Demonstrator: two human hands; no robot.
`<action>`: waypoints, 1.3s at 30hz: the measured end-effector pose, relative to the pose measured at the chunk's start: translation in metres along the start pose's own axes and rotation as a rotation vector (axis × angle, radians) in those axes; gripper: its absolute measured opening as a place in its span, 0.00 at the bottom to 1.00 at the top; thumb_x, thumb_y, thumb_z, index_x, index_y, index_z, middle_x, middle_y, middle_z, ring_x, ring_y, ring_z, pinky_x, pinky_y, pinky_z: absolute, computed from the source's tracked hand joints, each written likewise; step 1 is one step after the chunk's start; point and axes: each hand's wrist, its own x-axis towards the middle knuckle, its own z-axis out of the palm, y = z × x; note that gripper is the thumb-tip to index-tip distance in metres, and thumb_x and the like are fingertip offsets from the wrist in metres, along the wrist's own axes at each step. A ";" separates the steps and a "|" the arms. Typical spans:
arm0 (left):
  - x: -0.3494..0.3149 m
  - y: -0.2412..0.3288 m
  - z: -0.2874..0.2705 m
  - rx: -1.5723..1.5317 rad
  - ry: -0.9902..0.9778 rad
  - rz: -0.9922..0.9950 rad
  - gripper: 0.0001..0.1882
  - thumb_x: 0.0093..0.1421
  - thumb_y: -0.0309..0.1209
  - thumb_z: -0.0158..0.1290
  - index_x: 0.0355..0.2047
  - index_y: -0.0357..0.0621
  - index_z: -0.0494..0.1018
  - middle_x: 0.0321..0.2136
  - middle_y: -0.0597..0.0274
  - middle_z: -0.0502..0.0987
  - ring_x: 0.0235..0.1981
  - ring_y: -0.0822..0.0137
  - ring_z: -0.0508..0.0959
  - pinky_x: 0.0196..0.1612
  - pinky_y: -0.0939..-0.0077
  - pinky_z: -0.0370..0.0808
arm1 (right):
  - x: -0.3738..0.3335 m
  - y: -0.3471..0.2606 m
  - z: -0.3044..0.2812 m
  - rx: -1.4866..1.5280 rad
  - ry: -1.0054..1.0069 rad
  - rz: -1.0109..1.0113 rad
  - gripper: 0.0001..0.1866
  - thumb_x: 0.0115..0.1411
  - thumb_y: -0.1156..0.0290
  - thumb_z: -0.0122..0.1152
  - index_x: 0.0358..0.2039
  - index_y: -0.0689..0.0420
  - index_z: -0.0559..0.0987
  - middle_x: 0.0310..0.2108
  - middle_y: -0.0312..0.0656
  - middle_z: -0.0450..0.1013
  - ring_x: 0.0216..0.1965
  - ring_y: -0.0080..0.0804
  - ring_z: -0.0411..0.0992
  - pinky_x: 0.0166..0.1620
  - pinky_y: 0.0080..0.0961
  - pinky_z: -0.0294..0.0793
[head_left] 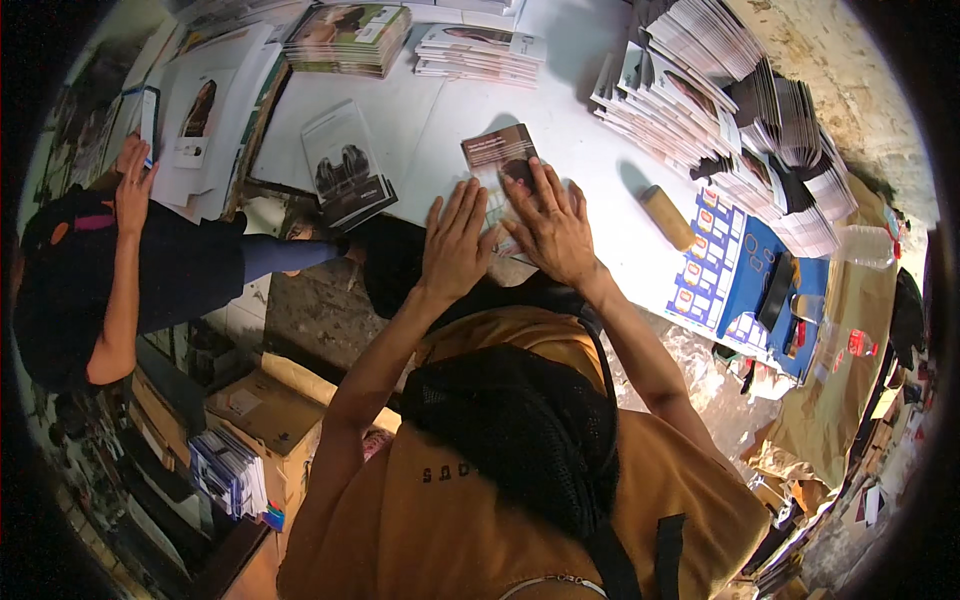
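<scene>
A printed leaflet [497, 148] with a brown top part lies on the white table in front of me, close to its near edge. My right hand [553, 226] rests flat over its right side, fingers spread. Beside it, my left hand [458, 243] lies flat with fingers stretched out, at the leaflet's lower left. Between the two hands a paler part of the leaflet shows; the rest is hidden under them. Left of my hands lies a small pile of dark-and-grey booklets [343, 168].
Stacks of booklets [350, 42] and a lower stack [480, 55] stand at the far side. Tall piles [665, 105] fill the right, near a tan cylindrical block [667, 217] and a blue board [765, 260]. At the left, another person [120, 260] holds a phone [149, 120].
</scene>
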 end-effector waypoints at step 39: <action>0.006 0.011 -0.020 0.044 -0.131 -0.015 0.33 0.68 0.43 0.49 0.68 0.39 0.59 0.70 0.48 0.56 0.71 0.50 0.56 0.71 0.43 0.52 | -0.006 0.009 -0.030 0.173 -0.007 0.022 0.37 0.66 0.53 0.57 0.73 0.41 0.58 0.75 0.53 0.45 0.74 0.53 0.48 0.69 0.59 0.50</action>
